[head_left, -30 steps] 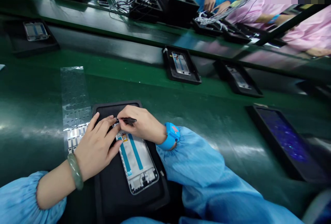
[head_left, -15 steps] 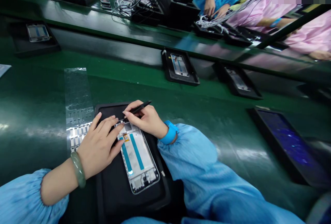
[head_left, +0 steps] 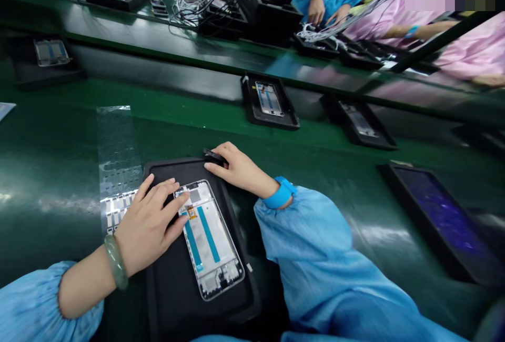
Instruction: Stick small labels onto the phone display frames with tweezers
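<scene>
Under the left fingers (head_left: 157, 193), a phone frame (head_left: 209, 239) is held flat on a black tray (head_left: 177, 300).

Beyond those fingertips, a black pen-like tool (head_left: 213, 154) has been drawn back off the frame's top end to the tray's far rim, pinched in the right fingers (head_left: 226, 151), so that end now lies uncovered and the tool work there looks paused. The left fingers are spread open, pressing rather than gripping. Left of them, a strip of clear film with small labels (head_left: 118, 158) lies on the green worktop (head_left: 51, 137), just beside the tray.
</scene>
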Demonstrator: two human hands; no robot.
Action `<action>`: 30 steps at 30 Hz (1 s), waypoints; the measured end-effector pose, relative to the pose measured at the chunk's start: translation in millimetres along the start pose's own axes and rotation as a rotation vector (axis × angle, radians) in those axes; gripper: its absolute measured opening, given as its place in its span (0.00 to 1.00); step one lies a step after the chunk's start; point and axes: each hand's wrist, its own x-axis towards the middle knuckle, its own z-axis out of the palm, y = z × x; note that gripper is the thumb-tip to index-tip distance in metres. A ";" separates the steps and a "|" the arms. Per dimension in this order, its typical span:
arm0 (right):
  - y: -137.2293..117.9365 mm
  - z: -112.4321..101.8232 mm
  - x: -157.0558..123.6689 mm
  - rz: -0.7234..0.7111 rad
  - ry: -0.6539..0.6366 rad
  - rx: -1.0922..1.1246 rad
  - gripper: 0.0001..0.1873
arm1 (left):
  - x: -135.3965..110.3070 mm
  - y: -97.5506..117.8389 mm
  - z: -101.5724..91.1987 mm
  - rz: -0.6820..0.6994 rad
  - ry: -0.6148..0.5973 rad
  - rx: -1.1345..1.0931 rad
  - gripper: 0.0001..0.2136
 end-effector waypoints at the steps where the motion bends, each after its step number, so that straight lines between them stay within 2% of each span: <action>1: 3.9 2.5 1.5 0.000 -0.002 0.019 0.19 | 0.0 0.0 -0.2 0.000 -0.003 0.000 0.15; 4: 9.9 4.5 6.6 0.036 0.022 0.027 0.17 | 0.2 -0.2 -0.7 -0.001 -0.010 -0.004 0.15; 9: 11.9 -2.9 11.0 0.110 -0.043 0.141 0.12 | -1.7 -1.3 -0.6 0.001 0.006 -0.044 0.13; 11: 18.0 -5.6 11.4 0.149 -0.011 0.188 0.12 | -4.2 -2.5 -1.1 -0.020 0.024 -0.062 0.14; 14: 39.3 -11.5 11.3 0.269 0.131 0.209 0.11 | -8.8 -7.9 -3.5 -0.094 0.077 -0.053 0.16; 17: 71.0 -22.0 9.7 0.406 0.297 0.174 0.10 | -14.1 -19.9 -6.5 -0.178 0.089 0.044 0.18; 20: 98.8 -32.6 6.0 0.561 0.463 0.181 0.08 | -23.3 -34.6 -8.4 -0.230 -0.012 0.182 0.21; 22: 108.8 -36.2 4.3 0.649 0.525 0.217 0.06 | -32.8 -42.1 -9.8 -0.197 -0.082 0.239 0.23; 26: 106.8 -31.5 13.9 0.746 0.543 0.273 0.05 | -53.7 -46.1 -14.3 -0.149 -0.133 0.254 0.25; 30: 87.7 -15.2 50.9 0.747 0.496 0.246 0.11 | -62.5 -43.5 -17.4 -0.166 -0.128 0.232 0.25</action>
